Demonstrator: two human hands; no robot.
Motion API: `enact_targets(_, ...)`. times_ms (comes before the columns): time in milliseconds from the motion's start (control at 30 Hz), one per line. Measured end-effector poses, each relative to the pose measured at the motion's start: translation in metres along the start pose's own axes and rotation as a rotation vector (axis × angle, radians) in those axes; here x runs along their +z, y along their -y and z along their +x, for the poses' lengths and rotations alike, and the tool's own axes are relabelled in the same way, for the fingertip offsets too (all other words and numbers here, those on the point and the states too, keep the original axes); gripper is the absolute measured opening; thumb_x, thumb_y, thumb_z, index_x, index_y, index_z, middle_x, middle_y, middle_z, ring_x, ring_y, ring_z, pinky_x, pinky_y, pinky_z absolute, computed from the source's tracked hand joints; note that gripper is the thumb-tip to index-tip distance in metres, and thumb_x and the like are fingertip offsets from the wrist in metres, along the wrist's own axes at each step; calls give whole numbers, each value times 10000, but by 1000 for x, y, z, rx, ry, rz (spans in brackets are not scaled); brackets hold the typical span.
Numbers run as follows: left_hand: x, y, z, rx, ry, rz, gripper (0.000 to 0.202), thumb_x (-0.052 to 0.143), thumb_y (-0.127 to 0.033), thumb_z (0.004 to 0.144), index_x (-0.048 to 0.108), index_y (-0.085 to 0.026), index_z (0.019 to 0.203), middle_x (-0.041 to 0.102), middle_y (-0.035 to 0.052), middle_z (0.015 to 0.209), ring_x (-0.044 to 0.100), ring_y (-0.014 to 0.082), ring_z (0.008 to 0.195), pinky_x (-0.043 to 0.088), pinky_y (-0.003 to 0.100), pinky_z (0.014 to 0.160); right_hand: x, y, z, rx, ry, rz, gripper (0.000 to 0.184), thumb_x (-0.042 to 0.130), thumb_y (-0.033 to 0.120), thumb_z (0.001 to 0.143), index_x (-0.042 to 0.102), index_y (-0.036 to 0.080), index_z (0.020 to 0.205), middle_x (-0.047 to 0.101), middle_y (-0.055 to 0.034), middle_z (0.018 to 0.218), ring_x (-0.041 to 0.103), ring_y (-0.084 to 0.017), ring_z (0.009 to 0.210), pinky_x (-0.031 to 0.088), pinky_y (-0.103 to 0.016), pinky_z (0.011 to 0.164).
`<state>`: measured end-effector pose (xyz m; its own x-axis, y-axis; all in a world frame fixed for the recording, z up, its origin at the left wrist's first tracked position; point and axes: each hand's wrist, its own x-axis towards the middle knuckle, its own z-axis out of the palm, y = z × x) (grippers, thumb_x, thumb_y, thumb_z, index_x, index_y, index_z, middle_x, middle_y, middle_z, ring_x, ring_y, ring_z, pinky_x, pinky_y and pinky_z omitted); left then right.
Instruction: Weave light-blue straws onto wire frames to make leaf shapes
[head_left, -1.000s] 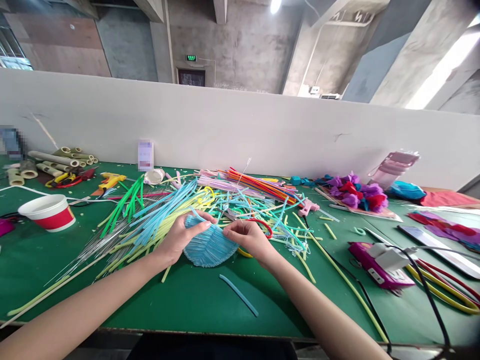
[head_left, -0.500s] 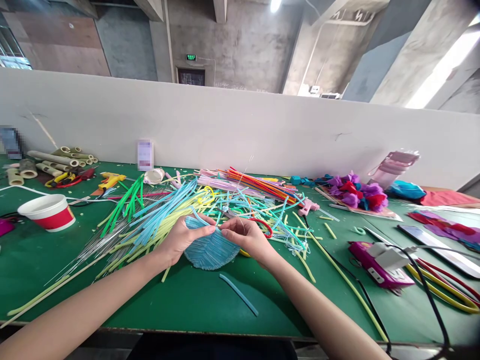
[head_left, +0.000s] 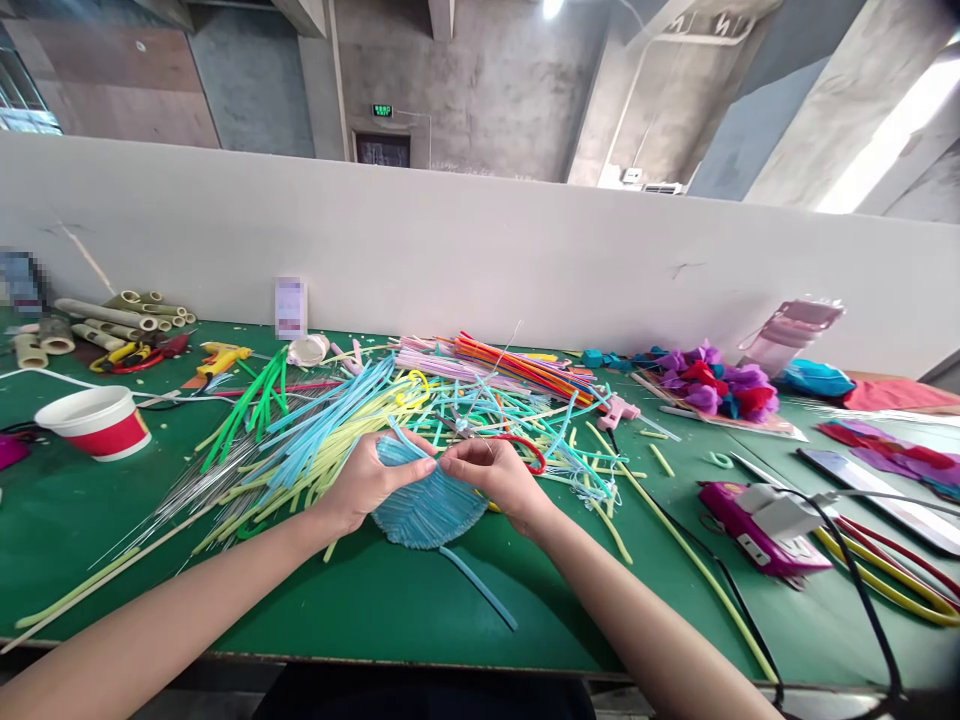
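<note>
A blue ribbed leaf-shaped piece (head_left: 431, 510), made of pipe cleaners laid side by side, hangs just above the table's front half. My left hand (head_left: 375, 478) is closed, with thumb and finger pinching its upper edge. A loose blue strip end stands up beside that thumb. Right against the left fingertips, my right hand (head_left: 491, 472) pinches at the same edge. From around its fingers a thin wire (head_left: 499, 365) slants up and away, and the exact grip on it is hidden. A single blue pipe cleaner (head_left: 480, 590) lies on the green table (head_left: 337, 610) below.
Behind my hands lies a heap of pipe cleaners (head_left: 322, 420). At the left are a paper cup (head_left: 97, 425), a yellow glue gun (head_left: 221, 358) and bamboo pieces (head_left: 112, 318). A purple power strip (head_left: 757, 530) with cables, a phone (head_left: 885, 495) and petals (head_left: 712, 385) lie right.
The blue piece has shifted slightly down and right between my hands. The thin wire's tip has swung a little to the right. Both hands keep pinching close together.
</note>
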<state>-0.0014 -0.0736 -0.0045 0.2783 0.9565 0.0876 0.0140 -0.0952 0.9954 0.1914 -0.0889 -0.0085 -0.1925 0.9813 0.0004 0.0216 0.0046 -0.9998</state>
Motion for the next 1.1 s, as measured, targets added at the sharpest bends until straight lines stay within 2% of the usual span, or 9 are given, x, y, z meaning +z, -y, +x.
enact_targets(167,1,2,0,-16,-23,-22,281,852,-352,619,741,-175,806,708,13,698,651,180,636,509,278,611,1,0,3,-43,9,-83,283,840,400,620,720,164,719,654,-3,655,542,-132,604,395,-269,589)
enact_targets(267,1,2,1,-37,-9,-47,282,861,-345,612,742,-177,804,711,6,692,652,175,638,514,277,619,3,0,4,-84,-5,-141,264,821,394,641,721,161,718,664,-19,682,553,-144,627,406,-275,593)
enact_targets(533,-2,1,8,-17,-82,-143,296,872,-337,623,745,-184,842,724,-2,721,666,168,678,531,269,657,-8,5,-3,52,13,63,388,790,514,695,743,167,862,713,-28,818,615,-149,739,453,-266,690)
enact_targets(667,-5,-1,9,-34,-92,-234,347,876,-331,624,758,-173,909,758,39,862,689,192,765,551,296,709,-13,7,-5,22,-13,42,403,778,522,708,763,171,906,722,-35,855,618,-160,785,461,-279,728)
enact_targets(767,-6,-2,9,-32,-119,-250,342,880,-326,618,759,-168,895,749,32,812,680,184,729,552,292,678,-14,6,-4,-17,-8,39,375,811,466,688,761,158,897,718,-32,848,608,-149,788,454,-274,751)
enact_targets(900,-6,0,8,33,-133,-221,288,871,-321,637,752,-171,852,740,21,801,672,176,725,549,283,671,-15,4,-1,-61,-19,26,351,816,445,684,732,148,850,690,-17,788,591,-136,728,447,-263,699)
enact_targets(1000,-5,1,8,102,-141,-157,260,854,-324,666,751,-173,850,738,25,813,674,183,748,544,285,689,-16,1,1,-147,-35,-76,335,801,458,693,721,151,800,675,-18,746,581,-139,680,442,-260,641)
enact_targets(1100,-3,0,5,194,-199,-75,220,825,-334,706,750,-177,841,745,36,849,681,205,811,543,299,736,-15,-1,3,-233,-117,-201,324,774,483,712,723,168,772,693,-31,743,598,-158,661,455,-268,606)
